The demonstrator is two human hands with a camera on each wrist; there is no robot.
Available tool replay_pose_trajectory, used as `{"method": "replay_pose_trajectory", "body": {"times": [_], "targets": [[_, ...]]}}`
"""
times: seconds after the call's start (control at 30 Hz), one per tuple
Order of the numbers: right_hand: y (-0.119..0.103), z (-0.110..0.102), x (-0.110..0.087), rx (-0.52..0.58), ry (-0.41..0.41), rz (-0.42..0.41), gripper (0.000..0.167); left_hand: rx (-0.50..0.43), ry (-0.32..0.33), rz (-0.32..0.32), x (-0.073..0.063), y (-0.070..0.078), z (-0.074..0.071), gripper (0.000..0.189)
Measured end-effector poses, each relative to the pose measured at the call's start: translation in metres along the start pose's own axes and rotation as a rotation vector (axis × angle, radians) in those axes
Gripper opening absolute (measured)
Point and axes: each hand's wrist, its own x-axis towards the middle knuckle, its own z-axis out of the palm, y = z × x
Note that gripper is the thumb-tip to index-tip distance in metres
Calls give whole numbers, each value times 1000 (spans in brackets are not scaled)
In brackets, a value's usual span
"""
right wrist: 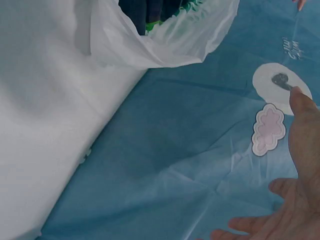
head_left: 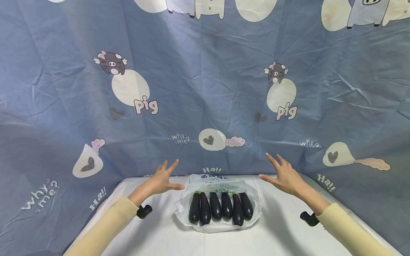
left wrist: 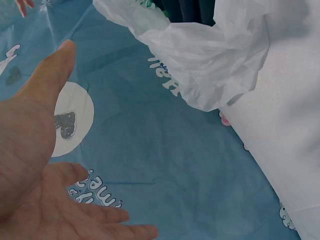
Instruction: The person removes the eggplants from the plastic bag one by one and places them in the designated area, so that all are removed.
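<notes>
Several dark eggplants [head_left: 226, 206] lie side by side in a white plastic bag [head_left: 217, 227] whose mouth is spread wide on the table. My left hand [head_left: 163, 181] hovers to the left of the bag, fingers spread, holding nothing. On the other side, my right hand [head_left: 285, 177] is held up apart from the bag, its fingers also spread. The left wrist view shows the left palm [left wrist: 30, 145] with the bag's crumpled edge [left wrist: 200, 60] beyond it. In the right wrist view, the right hand [right wrist: 295, 190] is partly cut off by the frame.
A white cloth [head_left: 153, 227] covers the table. Behind its far edge hangs a blue curtain [head_left: 205, 89] printed with pigs and lettering. Black wrist camera mounts [head_left: 144, 211] sit under both wrists, by the cream sleeves [head_left: 109, 224].
</notes>
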Motion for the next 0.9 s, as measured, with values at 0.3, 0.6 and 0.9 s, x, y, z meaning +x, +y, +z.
{"method": "replay_pose_trajectory", "body": {"times": [0.3,0.6,0.9], "targets": [[-2,13,-12,71,37,-9,92,-50,-44,-7,-7,-7,12,106],[-6,32,-29,143,66,-42,86,-101,-41,9,-15,-11,30,99],[-21,47,-43,203,45,-52,85,-119,-20,45,-22,-10,47,92]]}}
